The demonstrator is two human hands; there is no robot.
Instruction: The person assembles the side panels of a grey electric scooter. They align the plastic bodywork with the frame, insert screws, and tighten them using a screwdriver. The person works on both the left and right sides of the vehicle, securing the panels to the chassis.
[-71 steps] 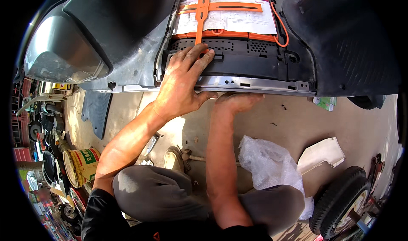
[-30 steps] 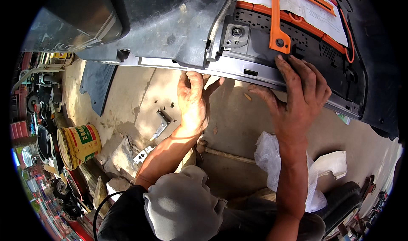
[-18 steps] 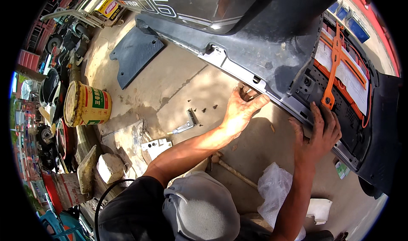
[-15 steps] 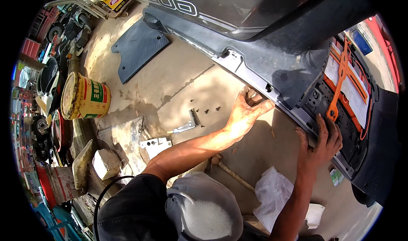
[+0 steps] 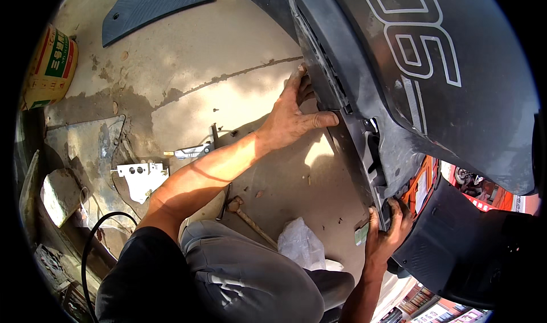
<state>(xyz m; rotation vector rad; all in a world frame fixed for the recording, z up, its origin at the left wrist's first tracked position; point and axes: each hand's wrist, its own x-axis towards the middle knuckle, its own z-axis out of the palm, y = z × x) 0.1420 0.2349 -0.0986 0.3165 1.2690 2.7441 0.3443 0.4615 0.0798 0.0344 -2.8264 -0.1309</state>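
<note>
A dark grey scooter body [image 5: 393,66] fills the upper right, with a long black side trim [image 5: 356,152] along its lower edge. My left hand [image 5: 290,115] is at that trim's edge, its thumb on the outer face and its fingers bent at the outer border, partly hidden. Farther along, toward the lower right, my right hand [image 5: 390,229] is closed around the trim, thumb outside and fingers over the top. Just beyond it shows an orange-edged compartment [image 5: 421,180] in the footboard area, mostly covered by the bodywork.
A dark ribbed floor panel [image 5: 154,9] lies at the upper left, near a yellow bucket [image 5: 54,66]. On the ground are a grey-handled tool [image 5: 194,151], a white bracket [image 5: 141,178], a wooden-handled hammer [image 5: 250,223], clear plastic wrap [image 5: 302,243] and a few small dark fasteners.
My view has turned and come closer to the scooter's side. My left hand has moved along the trim, past the large notch. The fingers of my right hand have come over the trim's edge.
</note>
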